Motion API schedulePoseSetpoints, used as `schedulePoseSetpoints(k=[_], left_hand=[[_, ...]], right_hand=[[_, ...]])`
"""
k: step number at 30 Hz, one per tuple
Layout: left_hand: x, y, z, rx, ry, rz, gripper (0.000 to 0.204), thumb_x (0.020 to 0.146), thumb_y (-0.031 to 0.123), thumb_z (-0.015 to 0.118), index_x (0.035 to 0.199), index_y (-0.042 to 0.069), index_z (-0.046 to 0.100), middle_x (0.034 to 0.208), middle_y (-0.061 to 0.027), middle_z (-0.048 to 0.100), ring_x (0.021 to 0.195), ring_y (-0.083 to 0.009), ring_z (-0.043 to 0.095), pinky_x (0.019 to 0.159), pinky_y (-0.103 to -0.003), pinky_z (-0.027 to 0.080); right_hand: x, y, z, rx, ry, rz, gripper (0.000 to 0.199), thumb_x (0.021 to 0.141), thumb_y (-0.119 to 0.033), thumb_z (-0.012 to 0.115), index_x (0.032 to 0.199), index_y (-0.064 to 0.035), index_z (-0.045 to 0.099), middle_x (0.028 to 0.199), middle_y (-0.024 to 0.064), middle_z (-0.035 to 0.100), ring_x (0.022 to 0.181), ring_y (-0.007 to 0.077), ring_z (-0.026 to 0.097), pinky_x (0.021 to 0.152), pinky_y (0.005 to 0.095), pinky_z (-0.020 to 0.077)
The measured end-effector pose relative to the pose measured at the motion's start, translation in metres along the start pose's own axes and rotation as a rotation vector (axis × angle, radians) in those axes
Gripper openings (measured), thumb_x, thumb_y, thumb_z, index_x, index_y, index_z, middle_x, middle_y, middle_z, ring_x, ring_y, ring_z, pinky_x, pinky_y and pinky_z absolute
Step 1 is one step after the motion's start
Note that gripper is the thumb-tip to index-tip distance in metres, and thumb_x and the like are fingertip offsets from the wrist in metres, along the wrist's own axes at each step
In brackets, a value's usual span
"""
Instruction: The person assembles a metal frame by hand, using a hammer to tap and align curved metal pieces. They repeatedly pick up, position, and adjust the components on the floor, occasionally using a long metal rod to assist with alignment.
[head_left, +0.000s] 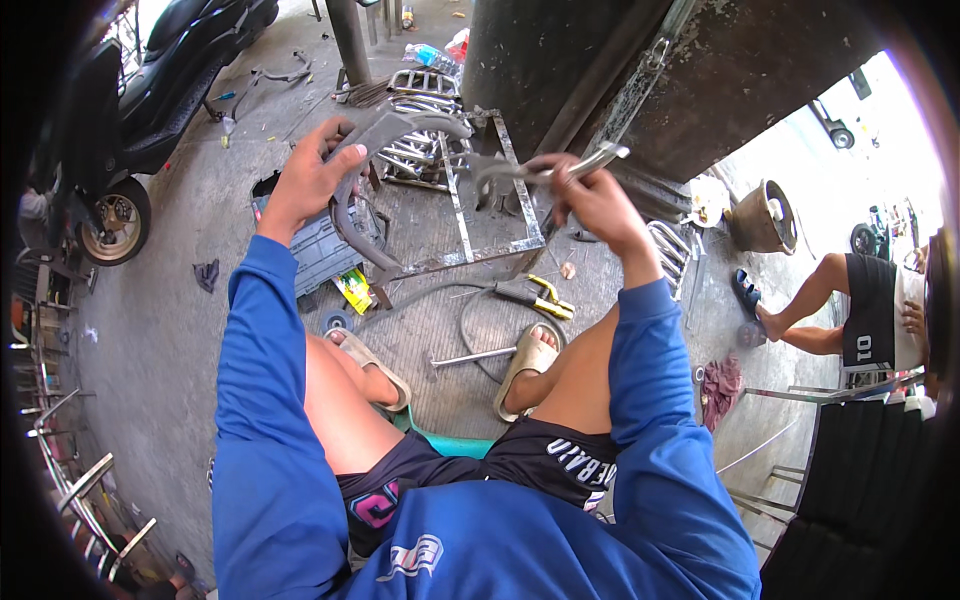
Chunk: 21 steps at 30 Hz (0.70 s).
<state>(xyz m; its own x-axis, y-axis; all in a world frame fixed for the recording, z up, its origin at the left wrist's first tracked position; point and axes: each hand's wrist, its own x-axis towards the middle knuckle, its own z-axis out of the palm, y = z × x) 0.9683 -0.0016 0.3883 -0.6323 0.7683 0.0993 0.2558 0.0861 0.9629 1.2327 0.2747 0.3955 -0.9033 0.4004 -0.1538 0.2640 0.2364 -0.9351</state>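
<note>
My left hand (315, 178) is raised and closed round a curved, dull grey metal piece (385, 130), which arcs over to the right and down past the wrist. To the right, my right hand (598, 200) is closed on a bent metal bar (603, 156) with a shiny end; its left part is blurred. The two pieces are apart. Below them stands a low, square metal frame (462, 215) with worn edges. On the floor between my feet lie a yellow-jawed welding electrode holder (545, 298) with its cable and a hammer (475, 357).
A blue-grey toolbox (335, 255) sits left of the frame. Shiny bent tubes (415, 150) are piled behind it. A motorbike (125, 150) stands at far left, a bucket (765, 218) at right. Another person's legs (815, 300) extend in from the right. A rag (720, 390) lies nearby.
</note>
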Motion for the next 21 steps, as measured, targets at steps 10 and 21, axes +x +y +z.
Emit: schedulePoseSetpoints(k=[10, 21], left_hand=[[0.005, -0.003, -0.004, 0.020, 0.028, -0.068, 0.039, 0.098, 0.023, 0.066, 0.126, -0.002, 0.057, 0.088, -0.0121, 0.069, 0.065, -0.0147, 0.064, 0.058, -0.030, 0.053], [-0.001, -0.001, -0.007, -0.005, -0.065, -0.081, 0.035, 0.097, 0.021, 0.066, 0.124, -0.001, 0.058, 0.086, -0.0110, 0.069, 0.066, -0.0142, 0.064, 0.059, -0.029, 0.053]], right_hand=[[0.009, 0.015, 0.043, 0.671, -0.104, -0.023, 0.040, 0.103, -0.014, 0.055, 0.139, 0.0030, 0.053, 0.122, 0.0278, 0.070, 0.116, 0.0328, 0.069, 0.107, 0.0435, 0.0510], [0.025, 0.001, 0.016, -0.204, 0.641, -0.542, 0.033, 0.095, -0.031, 0.076, 0.108, -0.0044, 0.061, 0.086, 0.0082, 0.066, 0.081, 0.0204, 0.064, 0.074, 0.0353, 0.0532]])
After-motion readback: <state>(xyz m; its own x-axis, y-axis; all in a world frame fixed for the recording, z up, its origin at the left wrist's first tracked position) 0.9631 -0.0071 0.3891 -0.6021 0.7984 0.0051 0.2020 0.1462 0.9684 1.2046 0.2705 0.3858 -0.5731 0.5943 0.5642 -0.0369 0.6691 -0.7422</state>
